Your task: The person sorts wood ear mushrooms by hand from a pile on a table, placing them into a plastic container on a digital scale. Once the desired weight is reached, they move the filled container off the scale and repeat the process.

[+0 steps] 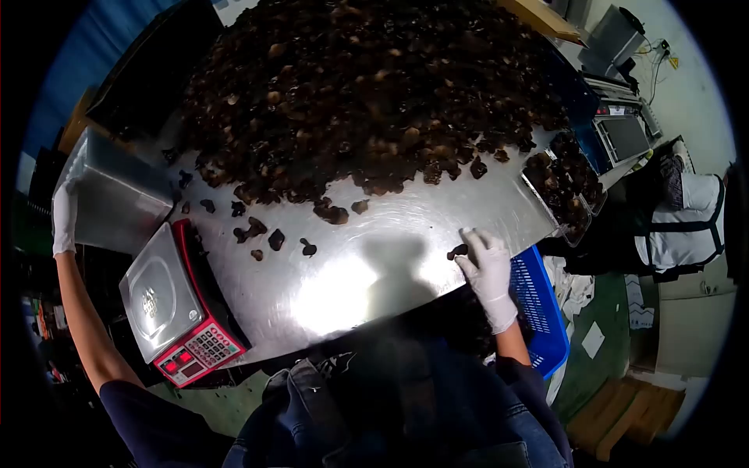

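The largest thing is the metal table (pixel 367 273), its bare near part shining. A broad heap of dark, curled pieces (pixel 374 101) covers its far part at 12 o'clock from the table's centre. At 9 o'clock stands a tall metal container (pixel 121 195); at 8 o'clock, a red scale (pixel 168 292) with a steel plate and lit display. A blue basket (pixel 546 320) sits below the table edge at 4 o'clock, and a clear tray (pixel 544 204) holding more dark pieces is between 2 and 3 o'clock.

The gloved left hand (pixel 65 214) rests against the container's outer side, its fingers too hidden to tell whether they grip. The gloved right hand (pixel 489 273) is at 4 o'clock over the near edge, thumb and fingertips parted around one small dark piece (pixel 456 252); whether they pinch it, I cannot tell. Loose pieces (pixel 276 239) lie scattered towards 10 o'clock, between heap and scale
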### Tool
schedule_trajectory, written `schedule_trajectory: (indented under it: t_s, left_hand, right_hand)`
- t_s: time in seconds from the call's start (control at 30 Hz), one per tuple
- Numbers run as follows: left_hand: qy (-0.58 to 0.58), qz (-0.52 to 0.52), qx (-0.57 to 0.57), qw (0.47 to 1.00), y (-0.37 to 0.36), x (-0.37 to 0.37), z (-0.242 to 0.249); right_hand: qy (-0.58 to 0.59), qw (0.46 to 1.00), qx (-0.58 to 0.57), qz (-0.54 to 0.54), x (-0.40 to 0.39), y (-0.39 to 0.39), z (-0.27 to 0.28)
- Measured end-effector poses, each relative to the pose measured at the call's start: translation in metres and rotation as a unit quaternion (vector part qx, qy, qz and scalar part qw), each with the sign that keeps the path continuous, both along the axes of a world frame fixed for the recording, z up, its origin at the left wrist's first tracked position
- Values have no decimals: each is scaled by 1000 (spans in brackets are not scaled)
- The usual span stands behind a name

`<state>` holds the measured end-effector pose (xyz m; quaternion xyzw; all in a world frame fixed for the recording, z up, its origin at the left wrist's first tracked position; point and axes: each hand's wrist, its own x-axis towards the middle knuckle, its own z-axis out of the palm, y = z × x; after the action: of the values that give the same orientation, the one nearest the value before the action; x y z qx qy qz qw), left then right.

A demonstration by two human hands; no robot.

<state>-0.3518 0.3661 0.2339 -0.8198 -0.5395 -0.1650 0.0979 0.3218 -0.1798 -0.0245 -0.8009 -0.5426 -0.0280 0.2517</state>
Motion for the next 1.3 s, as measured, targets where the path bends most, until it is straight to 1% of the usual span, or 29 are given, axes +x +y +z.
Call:
schedule_trajectory:
  t_s: [0.03,0.1,0.17,0.2,0.23,0.3,0.33,0.37,0.43,0.47,0.5,0.53,0.57,0.63,0.7,0.73,0.77,0.83,0.9,0.97,1.0,1.03,1.07,1.1,1.17,1.2,1.23,1.27,1.3]
  left_hand:
    - [28,0,17,999,2,-1,4]
    - [-2,-7,2,1000,8,-12,11]
    - [-46,-39,-49,997,20,-22,15]
    - [-60,-29,-38,997,19,-20,16]
    - [-64,-34,-39,997,17,-18,17]
    - [-21,-36,-34,999,20,-21,18]
    - [-41,-37,-58,997,19,-23,19]
    - [-44,-40,-58,997,20,-25,19]
    - [-61,-39,-77,994,27,-36,14]
    - [-101,-65,-8,993,27,-44,4]
    - [-102,-66,-9,993,26,-52,0]
    - [-151,-71,-28,986,26,-58,-2]
    - [-199,-77,-47,976,29,-60,-3]
    - [-232,-87,-46,968,30,-71,-5]
    - [-256,-98,-37,961,31,-77,-10]
    - [-267,-101,-31,958,31,-81,-13]
    - [-276,-106,-26,955,30,-83,-14]
    - [-292,-117,-11,949,31,-86,-14]
    - [-308,-134,9,942,28,-87,-13]
    - [-300,-140,25,943,19,-83,-9]
    - [-104,-143,122,977,10,-75,-3]
    - [98,-140,210,963,-2,-61,2]
    - [106,3,205,973,-21,-32,7]
    - [108,7,202,973,-43,-17,7]
    - [57,16,228,972,-84,14,6]
    - [-15,16,249,968,-118,38,-9]
    - [22,-8,242,970,-146,47,-13]
    - [58,-32,233,970,-176,53,-18]
    - [42,-42,228,972,-209,64,-36]
  right_hand:
    - [15,999,31,10,-13,9,-8]
    - [57,997,44,-38,-27,24,-23]
    - [86,988,129,10,-48,46,-26]
    - [107,988,87,64,-63,58,-12]
    - [109,986,35,123,-65,68,-19]
    - [146,982,33,115,-68,88,23]
    - [112,990,69,55,-50,97,24]
    - [77,991,105,-4,-23,104,22]
    - [23,968,195,-154,34,122,9]
    - [25,968,171,-184,59,129,-3]
    - [28,965,147,-214,76,134,-17]
    - [-5,981,134,-142,81,134,-28]
    - [-10,990,82,-111,69,133,-22]
    - [23,997,65,-42,40,121,-8]
    - [125,985,100,-63,16,111,6]
    - [180,970,154,-59,26,111,-6]
    - [184,958,190,-107,32,114,-2]
    - [152,951,189,-192,76,128,-25]
    - [88,965,123,-213,109,145,-33]
    - [15,975,-43,-219,124,163,-27]
    - [-2,980,-41,-196,132,168,-32]
    - [4,983,-24,-184,134,170,-34]
    - [-20,981,-60,-185,134,168,-32]
    - [-47,977,-95,-187,135,165,-25]
    - [-59,988,-6,-146,116,129,-5]
    - [-36,989,-30,-137,101,105,15]
    - [-53,988,-77,-120,93,71,22]
    - [-37,969,-208,-125,80,40,39]
    - [-7,941,-312,-127,62,15,66]
